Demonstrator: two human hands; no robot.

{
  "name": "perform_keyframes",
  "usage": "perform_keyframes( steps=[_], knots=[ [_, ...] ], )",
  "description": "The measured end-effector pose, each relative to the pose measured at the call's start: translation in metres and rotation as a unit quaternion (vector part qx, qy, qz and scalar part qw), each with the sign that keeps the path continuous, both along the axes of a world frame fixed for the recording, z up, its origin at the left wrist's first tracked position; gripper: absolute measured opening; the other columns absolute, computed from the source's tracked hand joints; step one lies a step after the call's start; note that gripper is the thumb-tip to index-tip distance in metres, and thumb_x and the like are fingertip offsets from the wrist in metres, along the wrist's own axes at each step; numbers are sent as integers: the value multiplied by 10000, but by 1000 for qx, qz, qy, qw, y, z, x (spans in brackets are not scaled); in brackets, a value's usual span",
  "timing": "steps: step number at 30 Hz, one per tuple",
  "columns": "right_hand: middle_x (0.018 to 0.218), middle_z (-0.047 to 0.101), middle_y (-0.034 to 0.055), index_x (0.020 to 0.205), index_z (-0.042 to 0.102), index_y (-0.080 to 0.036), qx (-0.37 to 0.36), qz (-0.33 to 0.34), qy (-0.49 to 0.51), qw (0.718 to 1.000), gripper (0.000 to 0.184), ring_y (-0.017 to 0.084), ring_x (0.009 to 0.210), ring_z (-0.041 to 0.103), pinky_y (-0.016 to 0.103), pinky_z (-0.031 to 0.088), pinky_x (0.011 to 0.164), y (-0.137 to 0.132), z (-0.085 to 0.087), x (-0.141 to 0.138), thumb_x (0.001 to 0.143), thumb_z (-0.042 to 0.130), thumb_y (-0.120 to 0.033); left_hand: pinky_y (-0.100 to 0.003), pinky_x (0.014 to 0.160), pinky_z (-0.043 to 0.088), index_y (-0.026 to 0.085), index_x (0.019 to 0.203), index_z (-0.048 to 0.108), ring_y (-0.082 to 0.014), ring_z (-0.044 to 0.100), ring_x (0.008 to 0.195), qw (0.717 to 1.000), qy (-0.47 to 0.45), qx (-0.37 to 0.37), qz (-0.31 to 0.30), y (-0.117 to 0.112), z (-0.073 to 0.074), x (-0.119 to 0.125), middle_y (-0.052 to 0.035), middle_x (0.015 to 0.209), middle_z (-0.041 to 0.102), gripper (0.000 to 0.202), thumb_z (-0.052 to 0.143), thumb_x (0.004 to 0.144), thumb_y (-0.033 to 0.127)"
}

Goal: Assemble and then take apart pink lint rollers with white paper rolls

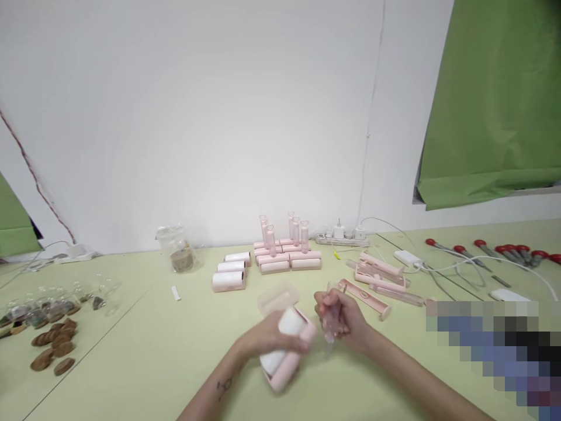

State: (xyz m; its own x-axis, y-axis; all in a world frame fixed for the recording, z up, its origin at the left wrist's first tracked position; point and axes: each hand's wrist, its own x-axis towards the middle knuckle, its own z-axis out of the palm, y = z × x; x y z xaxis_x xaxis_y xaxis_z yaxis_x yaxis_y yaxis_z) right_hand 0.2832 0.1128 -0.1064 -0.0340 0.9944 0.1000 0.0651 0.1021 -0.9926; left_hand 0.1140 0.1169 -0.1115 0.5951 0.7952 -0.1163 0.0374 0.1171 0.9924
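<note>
Against a white wall (pixel 197 117), a pale green table (pixel 175 327) spans the view; green curtain (pixel 495 105) hangs upper right. Widest spread on the tabletop: red-ended tools (pixel 517 252), far right, among white cables. Next, a loose pile of pink and clear parts (pixel 381 280), beyond the right hand (pixel 342 313) and slightly to its right. Back centre, near the wall: a cluster of pink rollers (pixel 274 257), several clear handles upright among them. Pink case with white roll (pixel 287 369) is off to the front, tilted, grasped by the left hand (pixel 272 334), thumb across it; edges blurred. Right hand clenched around a clear piece (pixel 331 327), just beside the case; exact shape lost to blur. Clear bag (pixel 181 251) stands back left, brown contents. Three white rolls (pixel 228 279) lie stepped between bag and cluster. Brown discs (pixel 52 345) far left, some overlapping. Smaller: white strip (pixel 176 293), flat, in front of the bag. Smallest: yellow scrap (pixel 336 255), right of the cluster.
</note>
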Motion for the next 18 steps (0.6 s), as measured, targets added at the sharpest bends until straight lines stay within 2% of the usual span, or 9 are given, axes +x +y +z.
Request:
perform_keyframes(
  steps=[2, 5, 8, 11, 14, 16, 18],
  knots=[
    [397, 320, -73, 565, 400, -207, 19, -33, -50, 998, 272, 61, 302, 188, 204, 176, 317, 6, 19, 18, 645, 367, -464, -268, 489, 463, 172, 811, 494, -158, 577, 530, 997, 10, -51, -49, -4, -8, 2, 21, 606, 573, 408, 749, 526, 314],
    [497, 416, -48, 727, 458, -204, 64, -143, -142, 977, 301, 93, 394, 329, 208, 244, 388, 25, 49, 57, 664, 406, -494, -316, 530, 478, 186, 867, 405, -172, 592, 536, 995, -64, -82, 0, -5, -21, 7, -4, 609, 599, 419, 669, 624, 403],
    [584, 507, 5, 689, 492, -190, 59, -242, -272, 929, 202, 159, 553, 470, 239, 294, 477, 51, 63, 97, 600, 537, -366, -339, 577, 476, 178, 912, 354, -190, 609, 572, 989, -118, -83, 45, -2, -27, 8, -49, 658, 624, 417, 583, 691, 449],
    [456, 465, 7, 523, 478, -189, 9, -270, -398, 877, 100, 215, 546, 503, 265, 284, 491, 73, 56, 127, 538, 571, -222, -336, 634, 465, 176, 964, 356, -187, 607, 644, 984, -123, -87, 94, 1, -28, 4, -56, 756, 613, 387, 541, 727, 419],
    [394, 433, 4, 413, 422, -188, -9, -253, -484, 838, 194, 211, 490, 511, 265, 298, 477, 83, 39, 142, 532, 575, -177, -314, 670, 444, 178, 1005, 392, -170, 573, 680, 983, -94, -36, 153, 3, -27, 2, -33, 800, 576, 416, 573, 699, 395],
    [422, 459, 14, 432, 442, -186, 10, -245, -519, 819, 188, 193, 442, 495, 265, 312, 449, 82, 30, 145, 557, 579, -213, -298, 696, 428, 181, 1030, 413, -175, 549, 735, 979, -73, 15, 190, 6, -25, 2, -28, 825, 557, 439, 580, 686, 397],
    [520, 514, 44, 517, 495, -179, 68, -242, -541, 803, 154, 187, 442, 494, 270, 331, 429, 78, 24, 141, 608, 563, -282, -287, 721, 411, 181, 1028, 430, -186, 524, 799, 970, -50, 72, 225, 8, -22, 3, -34, 865, 539, 415, 565, 693, 385]
  ],
)
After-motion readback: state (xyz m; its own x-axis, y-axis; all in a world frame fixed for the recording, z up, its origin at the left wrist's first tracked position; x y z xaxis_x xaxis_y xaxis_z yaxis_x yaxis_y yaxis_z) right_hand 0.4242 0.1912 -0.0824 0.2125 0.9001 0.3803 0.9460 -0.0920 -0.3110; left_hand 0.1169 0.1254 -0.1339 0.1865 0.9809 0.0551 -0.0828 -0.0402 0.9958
